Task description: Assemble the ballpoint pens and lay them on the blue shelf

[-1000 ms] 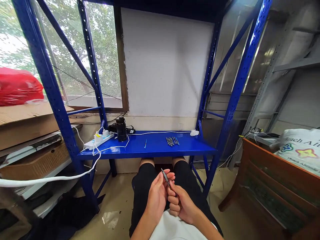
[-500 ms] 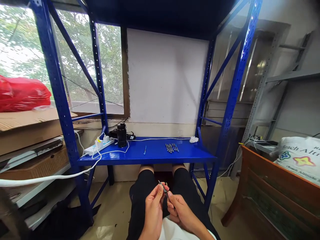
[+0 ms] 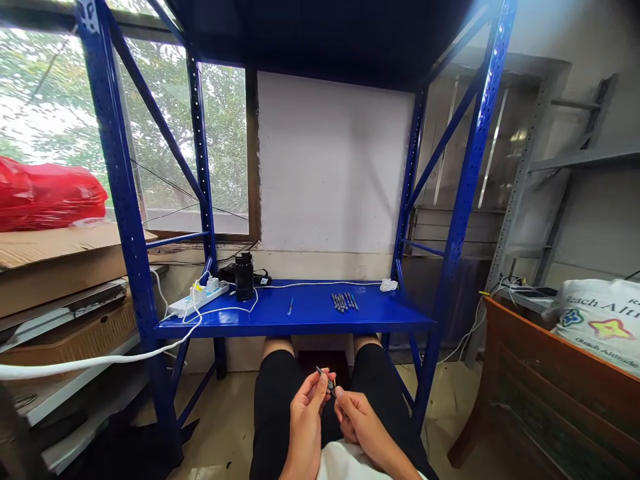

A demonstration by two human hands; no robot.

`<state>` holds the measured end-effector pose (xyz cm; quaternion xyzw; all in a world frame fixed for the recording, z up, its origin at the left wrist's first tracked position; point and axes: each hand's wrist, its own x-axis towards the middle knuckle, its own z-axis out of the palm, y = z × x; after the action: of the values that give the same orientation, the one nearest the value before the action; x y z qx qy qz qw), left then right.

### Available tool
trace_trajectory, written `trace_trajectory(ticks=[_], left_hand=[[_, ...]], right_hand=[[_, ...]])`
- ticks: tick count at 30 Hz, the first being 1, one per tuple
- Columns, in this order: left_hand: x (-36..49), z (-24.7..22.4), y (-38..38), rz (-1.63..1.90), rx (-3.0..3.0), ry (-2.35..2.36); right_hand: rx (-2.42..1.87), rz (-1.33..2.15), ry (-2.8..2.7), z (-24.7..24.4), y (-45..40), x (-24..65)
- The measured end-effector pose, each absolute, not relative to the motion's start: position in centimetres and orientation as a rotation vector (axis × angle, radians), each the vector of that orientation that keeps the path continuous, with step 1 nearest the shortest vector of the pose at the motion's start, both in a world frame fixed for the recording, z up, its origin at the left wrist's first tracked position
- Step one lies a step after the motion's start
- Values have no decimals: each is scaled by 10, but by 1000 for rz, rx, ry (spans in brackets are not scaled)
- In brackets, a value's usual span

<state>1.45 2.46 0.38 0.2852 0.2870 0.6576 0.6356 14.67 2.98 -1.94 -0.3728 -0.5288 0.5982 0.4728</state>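
Observation:
Both hands are close together above the lap, in front of the blue shelf. My left hand [image 3: 310,413] is closed on a small dark, thin object [image 3: 330,385], whose pointed end sticks up past the thumb. Against the lower right side of that object, my right hand [image 3: 357,417] is pinched, its thumb and forefinger touching or nearly touching it. Fingers hide most of the object. On the blue shelf [image 3: 310,323] lies one blue pen [image 3: 291,307] by itself, and a row of several dark and blue pens [image 3: 345,302] is to its right.
A black bottle [image 3: 244,277] and a white power strip [image 3: 183,303] with cables stand at the shelf's left. Crumpled white paper [image 3: 389,285] is at its right end. A wooden chair [image 3: 540,373] holding a white bag [image 3: 600,320] stands at the right.
The view has tilted up slightly, so the shelf appears a little lower. The knees are spread further apart. Both hands keep nearly the same grip, with small finger shifts.

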Motion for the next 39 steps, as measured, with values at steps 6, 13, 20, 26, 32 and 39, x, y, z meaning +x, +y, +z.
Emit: trace_trajectory(ticks=[6,13,20,26,32,39], left_hand=[[12,0,35,1433,704,609],[10,-1,43,1573,695,726],[15,-7,80,1548,833,718],[28,-36,141,1557,768,731],[27,-57,176,1476,810,774],[14,-84,176,1343,896,917]], right_hand=[[-971,1450,-1322,-16,34,149],[-988,1299,-1469,-27,45,148],[-1032,792,-1798,-14,79,166],[-1097,699,-1914,-38,146,177],[-1111,764,-1919,-73,181,163],[-1140,892,-2009,-100,179,168]])
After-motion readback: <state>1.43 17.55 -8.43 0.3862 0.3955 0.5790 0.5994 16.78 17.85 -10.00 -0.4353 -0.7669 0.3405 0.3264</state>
